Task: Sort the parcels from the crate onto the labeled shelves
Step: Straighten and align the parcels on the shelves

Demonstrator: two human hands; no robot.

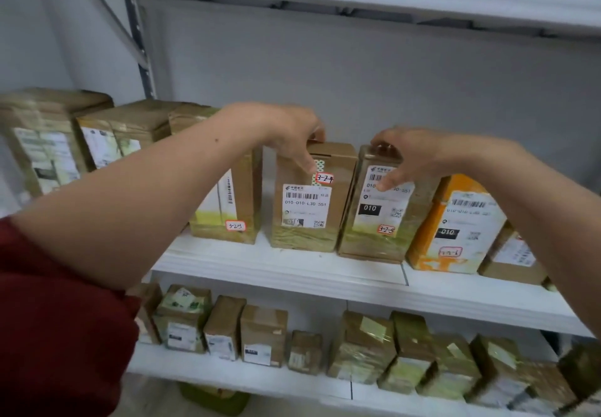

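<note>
The brown cardboard parcel tagged 3-2-4 [309, 202] stood upright near the front edge of the white middle shelf board [292, 270], about midway along the part in view. The left hand [292, 137] gripped it from above, fingers curled over the top towards the back and thumb down the front face beside the red-edged tag. Against its right side, apparently touching, stood the tape-wrapped brown parcel tagged 3-2-5 [380, 212], leaning slightly. The right hand [413, 156] clamped its top the same way, thumb pressed on the white shipping label. The step in hand looked like squaring these two into the row. To do it well, each box would best be slid rather than lifted, base flat on the board, label and tag facing out, and the numbers running in order. To the left, a little apart, stood the taped parcel tagged 3-2-3 [227, 202]. To the right was an orange-taped parcel [455, 225], which a careless nudge could tip. More wrapped parcels filled the shelf's left end and the lower white shelf [227, 374]. The crate could not be made out.
</note>
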